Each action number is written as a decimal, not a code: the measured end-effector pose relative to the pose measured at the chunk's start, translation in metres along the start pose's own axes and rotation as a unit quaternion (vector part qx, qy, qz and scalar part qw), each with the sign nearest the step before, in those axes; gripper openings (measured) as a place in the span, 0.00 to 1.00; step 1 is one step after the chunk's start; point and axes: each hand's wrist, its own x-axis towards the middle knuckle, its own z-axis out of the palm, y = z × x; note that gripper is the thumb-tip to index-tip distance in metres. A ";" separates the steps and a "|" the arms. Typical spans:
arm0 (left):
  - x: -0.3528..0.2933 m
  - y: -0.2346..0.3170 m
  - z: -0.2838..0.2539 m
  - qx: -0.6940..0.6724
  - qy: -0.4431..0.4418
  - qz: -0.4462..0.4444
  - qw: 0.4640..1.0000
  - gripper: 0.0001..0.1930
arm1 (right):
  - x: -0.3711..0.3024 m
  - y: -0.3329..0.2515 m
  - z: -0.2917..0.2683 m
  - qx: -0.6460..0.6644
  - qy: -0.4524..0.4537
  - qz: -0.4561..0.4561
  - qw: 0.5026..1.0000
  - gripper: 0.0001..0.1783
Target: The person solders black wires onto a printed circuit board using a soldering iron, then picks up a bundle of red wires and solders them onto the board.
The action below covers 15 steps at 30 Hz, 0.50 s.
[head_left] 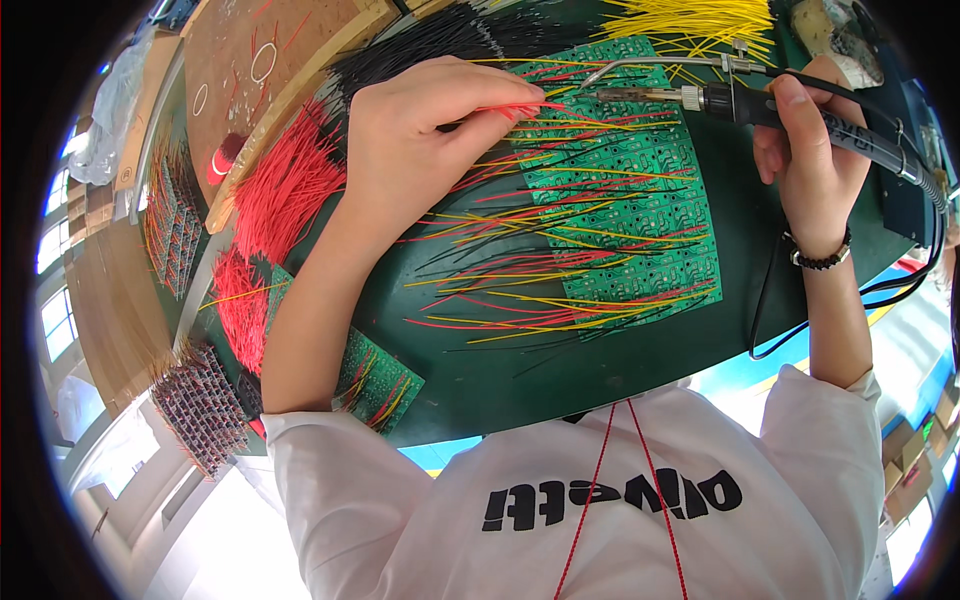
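My left hand pinches several red wires between thumb and fingers, over the upper left edge of a green circuit board panel. Rows of red, yellow and black wires stick out from the panel toward the left. In my right hand is a soldering iron with a black handle, fingers wrapped round it. A thin curved metal tube is fixed along the iron. Its tip reaches over the panel's upper part, a little right of the pinched wires; whether it touches the board I cannot tell.
Piles of red wires, black wires and yellow wires lie around the panel on the green table. A smaller wired board rests near my left forearm. Stacked wired boards stand at far left. A cable hangs at right.
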 end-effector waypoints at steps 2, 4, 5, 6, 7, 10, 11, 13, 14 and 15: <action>0.000 -0.001 0.001 -0.003 0.023 0.002 1.000 0.07 | 0.000 0.000 0.000 0.000 0.009 0.003 1.000 0.08; 0.001 -0.002 0.002 -0.005 0.024 0.003 1.000 0.07 | 0.001 0.001 -0.001 0.009 0.002 0.000 1.000 0.09; 0.001 -0.002 0.002 -0.005 0.023 0.003 1.000 0.07 | 0.001 0.001 -0.001 0.009 0.002 0.000 1.000 0.09; 0.001 -0.002 0.002 -0.010 0.024 0.002 1.000 0.07 | 0.001 0.000 -0.002 0.004 -0.002 0.000 1.000 0.09; 0.001 -0.002 0.002 -0.015 0.025 0.000 1.000 0.07 | 0.001 0.000 -0.002 -0.002 -0.006 0.000 1.000 0.09; 0.001 0.001 -0.002 -0.013 -0.013 -0.002 1.000 0.08 | 0.002 0.000 -0.004 -0.002 -0.002 -0.004 1.000 0.09; 0.001 0.002 -0.002 -0.011 -0.012 -0.001 1.000 0.08 | 0.002 -0.001 -0.004 -0.002 -0.003 -0.006 1.000 0.09; 0.002 0.003 -0.003 -0.025 -0.012 -0.018 0.999 0.09 | 0.001 0.000 -0.004 -0.002 0.036 0.009 0.999 0.09; 0.002 0.004 -0.004 -0.023 -0.011 -0.017 1.000 0.09 | 0.001 0.000 -0.005 -0.001 0.035 0.007 0.999 0.09; 0.002 0.005 -0.005 -0.029 -0.006 -0.027 0.999 0.09 | 0.002 0.001 -0.006 0.004 0.021 0.006 1.000 0.09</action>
